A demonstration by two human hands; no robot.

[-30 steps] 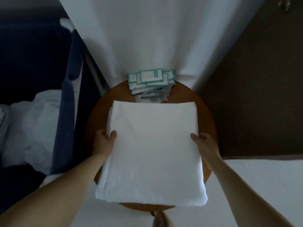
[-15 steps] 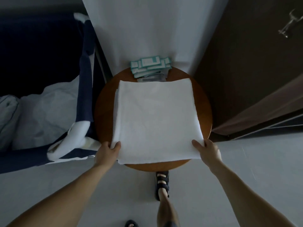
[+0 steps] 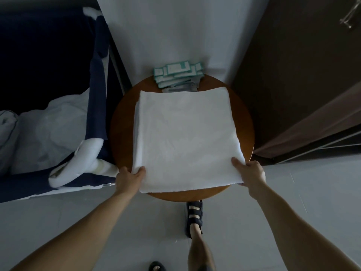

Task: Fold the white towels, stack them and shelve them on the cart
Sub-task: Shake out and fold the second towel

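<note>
A folded white towel (image 3: 185, 137) lies flat on a round wooden table (image 3: 121, 124), covering most of its top. My left hand (image 3: 129, 178) grips the towel's near left corner, thumb on top. My right hand (image 3: 249, 173) grips the near right corner the same way. A second layer of towel edge shows along the left side. No cart shelf is clearly visible.
A pile of teal-edged packets (image 3: 177, 76) sits at the table's far edge against a white wall. A dark blue linen bag (image 3: 95, 79) holding white laundry (image 3: 45, 130) stands to the left. A dark brown door (image 3: 302, 75) is on the right. My sandalled foot (image 3: 194, 216) is under the table's near edge.
Both hands slid from the towel's side edges back to its near corners. The view pulled back and tilted down, so the floor, my foot and the linen bag came into sight.
</note>
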